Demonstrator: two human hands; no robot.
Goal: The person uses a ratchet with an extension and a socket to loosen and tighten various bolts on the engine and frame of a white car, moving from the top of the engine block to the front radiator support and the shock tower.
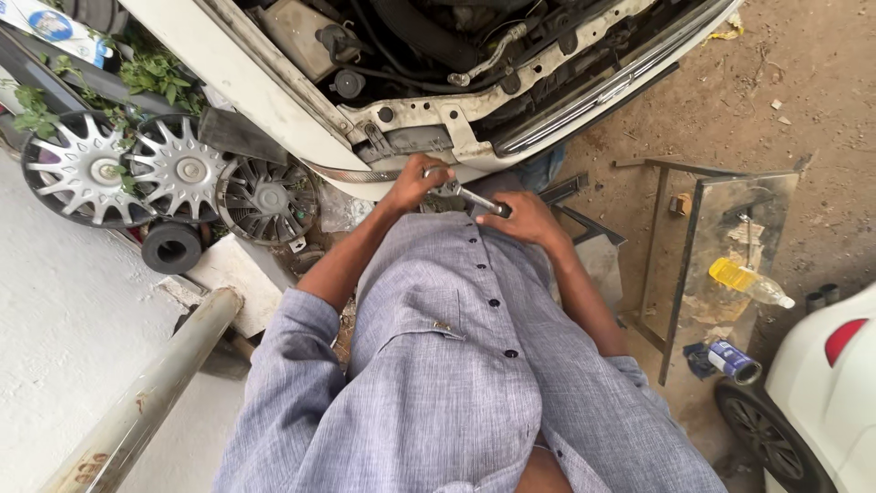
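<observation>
A metal ratchet wrench lies between both hands, just below the front edge of a white car with its hood open. My left hand is closed around the wrench's head end, close to the car's front panel. My right hand grips the dark handle end. Both arms reach forward from the sleeves of a grey-blue buttoned shirt. What the wrench head sits on is hidden behind my left hand.
Three wheel covers lean at the left beside a black ring. A grey pipe slants at lower left. At right stand a metal frame table with a yellow bottle, a can and another white car.
</observation>
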